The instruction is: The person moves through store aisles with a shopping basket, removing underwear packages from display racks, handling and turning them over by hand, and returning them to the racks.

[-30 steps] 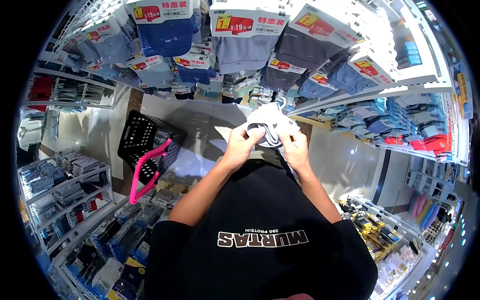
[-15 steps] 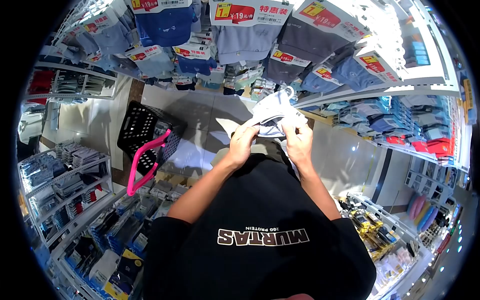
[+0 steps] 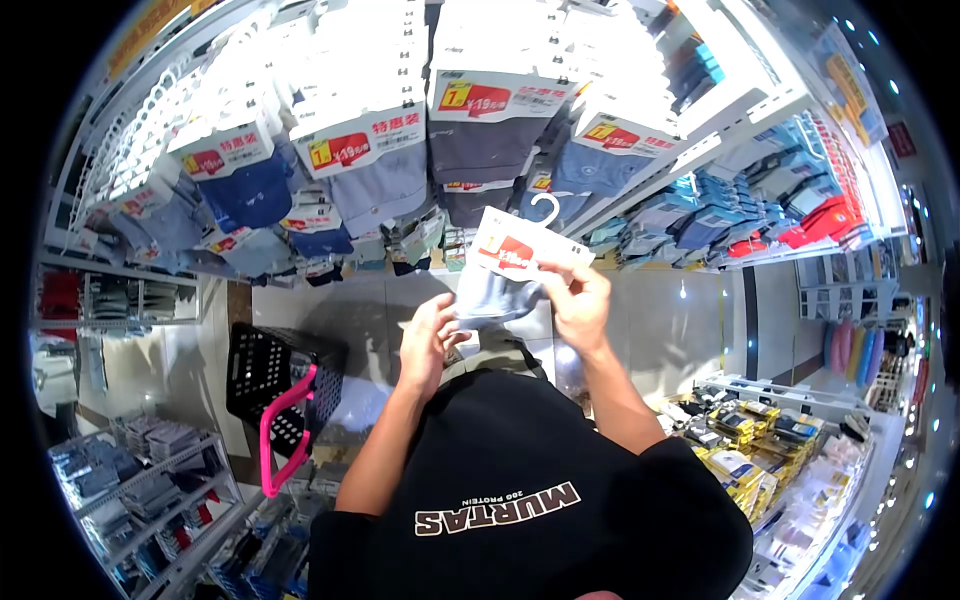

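Observation:
My right hand point(image 3: 580, 303) pinches the right side of a folded grey-blue garment point(image 3: 490, 297) on a white hanger card point(image 3: 520, 240). A red and yellow price label shows on the card, and a white plastic hook point(image 3: 545, 208) rises from its top edge. Beside the garment's left edge is my left hand point(image 3: 427, 343), its fingers apart and lightly bent; whether a fingertip touches the cloth I cannot tell. Similar carded garments, dark grey point(image 3: 480, 150), blue point(image 3: 245, 195) and light grey-blue point(image 3: 375, 187), hang on the rack just ahead.
A black shopping basket point(image 3: 262, 378) with a pink handle point(image 3: 288, 415) stands on the floor to the left. Shelves of packaged goods point(image 3: 745, 440) lie to the right, and a tiered shelf point(image 3: 150, 490) stands at lower left. A white rack edge point(image 3: 700, 125) juts out ahead on the right.
Both hands held the garment before; now the left hand is off to its left with fingers spread. The card has turned its labelled face toward me. My view has tilted up toward the rack.

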Motion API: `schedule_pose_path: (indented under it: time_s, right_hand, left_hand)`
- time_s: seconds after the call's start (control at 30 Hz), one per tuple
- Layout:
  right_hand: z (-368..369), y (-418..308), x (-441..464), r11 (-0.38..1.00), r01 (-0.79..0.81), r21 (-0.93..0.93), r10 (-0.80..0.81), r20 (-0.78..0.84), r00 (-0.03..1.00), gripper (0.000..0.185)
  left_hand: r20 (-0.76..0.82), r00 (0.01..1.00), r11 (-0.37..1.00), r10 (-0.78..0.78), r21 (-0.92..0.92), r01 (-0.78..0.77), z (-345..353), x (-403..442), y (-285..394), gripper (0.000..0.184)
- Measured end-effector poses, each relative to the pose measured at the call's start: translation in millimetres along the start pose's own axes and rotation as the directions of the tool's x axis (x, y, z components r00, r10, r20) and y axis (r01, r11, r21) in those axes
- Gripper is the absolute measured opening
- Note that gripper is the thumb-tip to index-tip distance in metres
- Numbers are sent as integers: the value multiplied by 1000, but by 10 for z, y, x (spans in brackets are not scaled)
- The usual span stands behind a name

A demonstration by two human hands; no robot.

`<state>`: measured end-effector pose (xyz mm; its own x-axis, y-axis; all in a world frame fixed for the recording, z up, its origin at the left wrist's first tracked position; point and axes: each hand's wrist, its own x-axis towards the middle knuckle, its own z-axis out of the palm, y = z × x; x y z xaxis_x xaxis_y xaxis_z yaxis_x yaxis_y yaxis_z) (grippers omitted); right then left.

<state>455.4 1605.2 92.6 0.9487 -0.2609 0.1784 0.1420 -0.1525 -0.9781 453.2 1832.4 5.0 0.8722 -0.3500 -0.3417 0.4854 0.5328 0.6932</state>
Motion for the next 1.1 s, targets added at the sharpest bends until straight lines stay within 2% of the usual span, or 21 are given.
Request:
schedule_pose_path:
  time_s: [0.03,0.1,0.17,0.2,0.3,0.43,0.47,0.57,0.6,0.63,0.7,0.77,0.83,0.9,0.97,1.03,1.07,1.1]
  right_hand:
    - [-117,-12,66,997,-46,-66,42,-53,998,19]
    - [-377,-16,323,990,138,13,-134,-184,974,27]
    - [-578,-173,563,937,312,159,-261,-278,925,35]
    - [-645,-346,652,896,325,303,-250,-261,932,33]
    - [-904,-405,925,919,375,120,-340,-239,910,31]
    - [-958,-429,1182,938,329,109,-310,-160,937,27]
    - [-957,-405,1228,948,314,54,-305,-135,943,29]
    - [-862,-267,1267,945,326,16,-317,-189,929,33]
    - [-835,-242,1257,942,327,73,-309,-186,933,37]
    - [-826,-252,1219,953,302,-4,-298,-172,939,33]
    - [-773,-241,1161,930,364,-52,-367,-173,914,35]
    - [-740,-271,1036,899,330,-287,-401,-240,884,38]
    - [-633,-340,902,777,299,-554,-533,-326,781,38]
    - [-531,-391,852,780,392,-489,-593,-374,713,34]
    - [-395,-462,784,772,472,-426,-624,-364,691,39]
    - [-156,-586,763,784,560,-268,-615,-210,760,42]
    - [10,-598,825,810,578,-100,-586,-195,787,46]
    - [121,-618,889,860,504,-84,-511,-152,846,55]
  left_hand:
    - [-51,998,994,-28,102,33,122,-5,64,35]
    - [-31,998,971,-53,231,59,101,45,11,29]
    - [-23,997,975,-76,209,79,104,48,-26,26]
    - [-33,995,971,-92,220,97,103,41,-39,25]
    - [-50,990,964,-131,226,139,140,4,-58,23]
    - [-48,993,968,-108,221,116,188,10,-48,22]
    - [-50,993,968,-106,223,114,183,16,-53,22]
    - [-60,994,968,-93,229,104,165,1,-17,21]
    - [-71,993,969,-92,223,106,145,-15,-13,21]
    - [-81,992,969,-93,220,109,118,-29,-6,21]
    - [-107,991,969,-86,222,108,40,-48,-14,21]
    - [-128,988,972,-85,208,110,-21,-72,-40,22]
    - [-155,984,971,-86,208,118,-52,-95,-40,22]
    - [-175,981,971,-84,205,120,-81,-113,-40,22]
    - [-185,980,973,-75,200,112,-98,-104,-35,22]
    - [-169,984,973,-64,211,99,-99,-95,-33,24]
    - [-161,985,972,-59,217,94,-98,-98,-33,24]
    - [-152,986,971,-63,219,96,-88,-99,-31,25]
